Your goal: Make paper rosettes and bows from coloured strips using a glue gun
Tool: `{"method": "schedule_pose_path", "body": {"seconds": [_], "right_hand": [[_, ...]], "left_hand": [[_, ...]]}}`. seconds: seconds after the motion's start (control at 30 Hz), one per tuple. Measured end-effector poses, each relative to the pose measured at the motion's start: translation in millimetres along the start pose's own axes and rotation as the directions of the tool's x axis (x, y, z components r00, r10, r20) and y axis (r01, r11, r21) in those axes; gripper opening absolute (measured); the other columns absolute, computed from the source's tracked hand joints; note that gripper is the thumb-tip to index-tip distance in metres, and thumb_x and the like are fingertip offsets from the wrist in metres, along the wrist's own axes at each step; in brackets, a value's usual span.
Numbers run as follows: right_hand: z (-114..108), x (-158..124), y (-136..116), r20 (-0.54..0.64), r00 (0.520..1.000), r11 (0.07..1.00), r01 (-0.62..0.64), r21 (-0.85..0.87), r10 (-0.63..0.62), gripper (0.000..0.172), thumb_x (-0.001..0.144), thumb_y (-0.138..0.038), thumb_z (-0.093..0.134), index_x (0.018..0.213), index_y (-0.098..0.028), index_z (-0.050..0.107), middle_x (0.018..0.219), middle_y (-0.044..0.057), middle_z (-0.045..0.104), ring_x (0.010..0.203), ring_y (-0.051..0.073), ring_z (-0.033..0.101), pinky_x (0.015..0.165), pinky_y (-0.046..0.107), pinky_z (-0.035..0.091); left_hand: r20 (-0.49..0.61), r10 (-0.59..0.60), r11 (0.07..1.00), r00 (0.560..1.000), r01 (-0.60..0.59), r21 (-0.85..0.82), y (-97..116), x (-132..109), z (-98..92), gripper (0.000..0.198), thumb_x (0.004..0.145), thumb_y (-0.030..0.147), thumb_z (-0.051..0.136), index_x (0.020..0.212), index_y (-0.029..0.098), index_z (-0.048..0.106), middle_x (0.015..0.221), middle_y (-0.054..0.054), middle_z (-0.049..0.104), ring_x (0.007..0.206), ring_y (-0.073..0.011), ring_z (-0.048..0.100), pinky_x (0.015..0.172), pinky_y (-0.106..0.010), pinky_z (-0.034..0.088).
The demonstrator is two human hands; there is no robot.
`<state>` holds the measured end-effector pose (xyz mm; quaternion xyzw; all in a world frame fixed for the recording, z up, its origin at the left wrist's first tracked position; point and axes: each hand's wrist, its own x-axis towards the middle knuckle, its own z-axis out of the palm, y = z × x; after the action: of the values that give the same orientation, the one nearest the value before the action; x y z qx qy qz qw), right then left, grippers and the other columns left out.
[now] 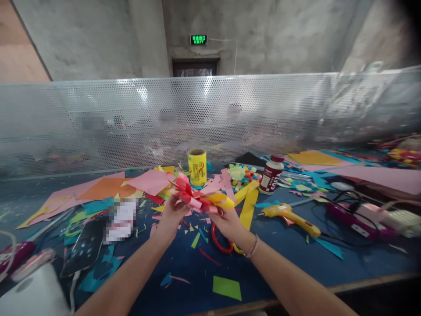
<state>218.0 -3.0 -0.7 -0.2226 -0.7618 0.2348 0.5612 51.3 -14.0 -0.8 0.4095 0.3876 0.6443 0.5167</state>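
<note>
Both my hands hold a folded paper craft (190, 196) of red and pink strips above the blue table (283, 259). My left hand (171, 214) pinches its left side with closed fingers. My right hand (228, 223) grips the right side, where a yellow piece (219, 200) sticks out. A bracelet sits on my right wrist. Red scissors handles (217, 242) lie on the table just below my right hand.
A yellow glue gun (289, 216) lies to the right, a glue bottle (271, 174) and a yellow tape roll (197, 166) behind. Coloured paper sheets and scraps cover the table. A phone (84, 246) lies at left. A perforated metal screen (210, 118) closes off the back.
</note>
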Motion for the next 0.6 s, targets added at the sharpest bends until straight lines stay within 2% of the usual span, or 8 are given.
{"method": "schedule_pose_path", "body": {"seconds": [0.07,0.13,0.17,0.23,0.33,0.47,0.6], "right_hand": [[-0.7,1.7,1.8,-0.079,0.99,0.993,-0.12,0.018,0.121,0.024,0.081,-0.018,0.051,0.101,-0.023,0.064,0.091,0.004,0.067,0.085,0.018,0.062,0.078,0.033,0.051],[-2.2,3.3,2.9,-0.134,0.97,0.979,-0.201,0.013,0.201,0.018,0.079,-0.021,0.052,0.091,-0.021,0.065,0.081,0.003,0.066,0.074,0.017,0.06,0.069,0.032,0.052],[-2.8,3.9,3.0,-0.144,0.964,0.975,-0.223,0.013,0.223,0.016,0.079,-0.023,0.052,0.088,-0.021,0.065,0.078,0.002,0.065,0.071,0.017,0.059,0.066,0.031,0.051],[-3.6,5.1,1.9,-0.133,0.961,0.97,-0.241,0.015,0.241,0.016,0.078,-0.023,0.051,0.086,-0.021,0.065,0.074,0.002,0.064,0.069,0.017,0.058,0.065,0.031,0.05],[-3.9,6.5,-2.3,-0.073,0.969,0.972,-0.236,-0.01,0.235,0.02,0.077,-0.021,0.049,0.088,-0.021,0.065,0.069,0.0,0.061,0.072,0.017,0.058,0.068,0.031,0.05],[-4.1,6.4,-5.2,-0.018,0.967,0.967,-0.254,-0.022,0.254,0.019,0.076,-0.022,0.049,0.087,-0.022,0.064,0.068,0.0,0.059,0.073,0.017,0.057,0.068,0.031,0.05],[-2.3,5.4,0.6,-0.004,0.918,0.909,-0.393,0.136,0.397,0.017,0.074,-0.031,0.055,0.086,-0.021,0.062,0.073,0.001,0.062,0.071,0.016,0.057,0.065,0.029,0.05]], "left_hand": [[-0.115,0.099,0.988,0.988,-0.084,0.129,-1.3,4.3,-2.6,0.052,0.053,0.028,0.08,0.097,0.02,0.053,0.105,-0.006,0.06,0.104,-0.021,0.058,0.086,-0.033,0.047],[-0.186,0.218,0.949,0.958,-0.164,0.27,-1.5,8.3,-6.2,0.059,0.054,0.028,0.08,0.105,0.022,0.05,0.116,-0.007,0.055,0.116,-0.0225,0.051,0.096,-0.036,0.042],[-0.186,0.259,0.928,0.948,-0.19,0.322,-1.3,10.0,-8.1,0.062,0.054,0.028,0.08,0.108,0.022,0.049,0.12,-0.007,0.053,0.119,-0.0229,0.048,0.099,-0.037,0.039],[-0.124,0.273,0.914,0.954,-0.217,0.344,-0.7,12.4,-11.7,0.065,0.054,0.026,0.079,0.111,0.022,0.047,0.122,-0.008,0.053,0.118,-0.0228,0.05,0.099,-0.038,0.04],[-0.016,0.237,0.928,0.971,-0.221,0.3,1.0,13.3,-14.5,0.062,0.056,0.025,0.078,0.109,0.021,0.046,0.108,-0.005,0.06,0.102,-0.0203,0.059,0.091,-0.037,0.046],[-0.038,0.293,0.889,0.955,-0.257,0.379,9.1,9.2,-12.0,0.052,0.054,0.022,0.079,0.098,0.019,0.051,0.092,-0.002,0.063,0.09,-0.0177,0.062,0.086,-0.032,0.048],[-0.014,0.271,0.888,0.962,-0.245,0.39,21.4,1.8,-7.8,0.056,0.053,0.018,0.081,0.101,0.018,0.053,0.091,-0.002,0.066,0.082,-0.0163,0.065,0.076,-0.027,0.051]]}}
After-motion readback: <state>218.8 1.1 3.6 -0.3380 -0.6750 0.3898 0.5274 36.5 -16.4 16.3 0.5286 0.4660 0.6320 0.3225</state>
